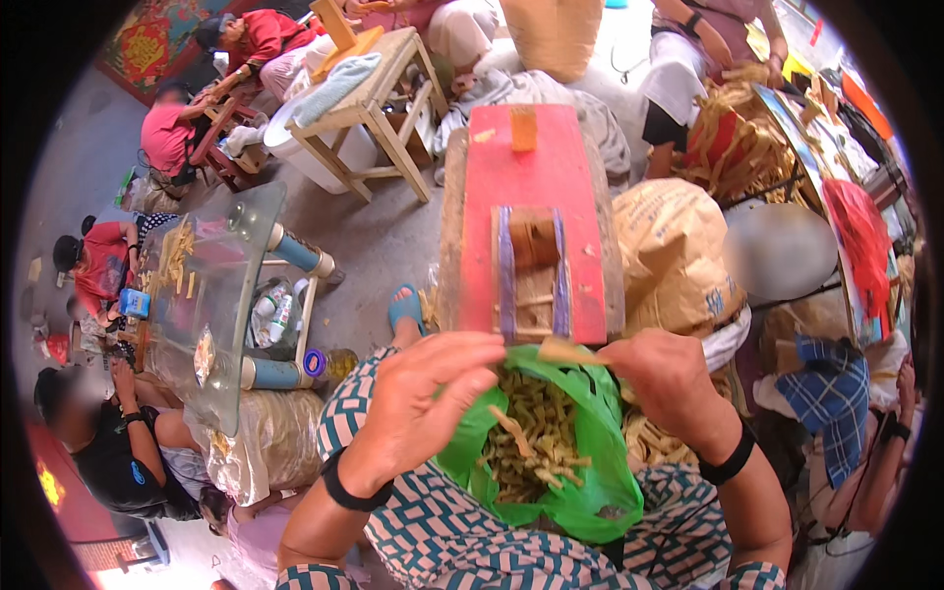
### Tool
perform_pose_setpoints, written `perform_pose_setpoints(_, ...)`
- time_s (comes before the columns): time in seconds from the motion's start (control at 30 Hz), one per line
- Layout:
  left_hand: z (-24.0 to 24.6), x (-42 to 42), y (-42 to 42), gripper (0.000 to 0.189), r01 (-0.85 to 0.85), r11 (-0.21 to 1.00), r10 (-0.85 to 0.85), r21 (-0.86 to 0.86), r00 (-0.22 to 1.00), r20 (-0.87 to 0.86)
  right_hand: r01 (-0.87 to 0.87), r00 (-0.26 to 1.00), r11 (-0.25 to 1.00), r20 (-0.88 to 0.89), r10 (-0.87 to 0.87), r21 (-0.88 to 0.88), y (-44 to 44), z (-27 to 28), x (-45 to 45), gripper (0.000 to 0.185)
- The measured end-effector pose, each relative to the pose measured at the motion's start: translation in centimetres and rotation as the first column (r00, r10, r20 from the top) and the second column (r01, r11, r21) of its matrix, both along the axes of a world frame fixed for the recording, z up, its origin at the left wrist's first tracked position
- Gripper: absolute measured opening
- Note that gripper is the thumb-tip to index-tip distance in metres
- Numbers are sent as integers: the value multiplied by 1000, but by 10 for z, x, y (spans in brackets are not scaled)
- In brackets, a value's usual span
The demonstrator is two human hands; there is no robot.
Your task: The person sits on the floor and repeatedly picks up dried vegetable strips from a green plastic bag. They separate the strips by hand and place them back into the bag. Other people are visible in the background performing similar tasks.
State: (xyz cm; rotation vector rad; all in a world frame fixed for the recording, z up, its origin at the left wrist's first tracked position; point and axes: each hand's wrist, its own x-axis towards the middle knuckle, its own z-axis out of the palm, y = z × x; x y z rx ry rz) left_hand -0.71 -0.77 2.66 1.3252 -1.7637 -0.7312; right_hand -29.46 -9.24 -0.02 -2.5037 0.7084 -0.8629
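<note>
My right hand (667, 387) pinches a flat tan strip (569, 352), blurred, at the near end of a red-topped wooden bench (535, 166). My left hand (431, 398) is held out flat with its thumb apart and nothing in its grip. Just below its thumb is a curled brown piece (514, 433), which seems to be in the air. Between my forearms an open green plastic bag (601, 442) rests on my lap, heaped with short, curled brown pieces (531, 442). A slotted wooden fixture (535, 269) with purple-edged rails sits on the bench.
A brown paper sack (667, 254) leans right of the bench, above loose tan strips (656, 435). Left stands a glass-topped table (210, 295) bearing more strips. A wooden stool (369, 103) holds a folded towel. Several people sit around; one person's hands (719, 55) handle strips at upper right.
</note>
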Motion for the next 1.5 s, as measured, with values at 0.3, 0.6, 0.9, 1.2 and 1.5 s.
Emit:
perform_pose_setpoints(0.3, 3, -30, 76, 29, 573, 442, 152, 690, 710, -687, -208, 976, 901, -141, 166, -381, 76, 25, 8, 27)
perform_pose_setpoints(0.6, 61, -36, 109, 25, 433, 890, -338, -141, 422, -841, -259, 954, 895, 242, 178, 363, 116, 45, -1, 20)
perform_pose_setpoints(0.9, 64, -61, 116, 20, 358, 851, -131, -384, 853, 505, -229, 973, 457, 190, 129, 860, 143, 88, 5, 27)
perform_pose_setpoints(1.2, 38, -69, 138, 19, 84, 784, 251, -615, 863, 438, -485, 844, -75, 444, -302, 871, 156, 62, 4, 19)
perform_pose_setpoints(1.5, 10, -59, 150, 26, -135, 884, 249, -448, 946, 208, -320, 917, 99, 334, -217, 942, 151, 51, 7, 16)
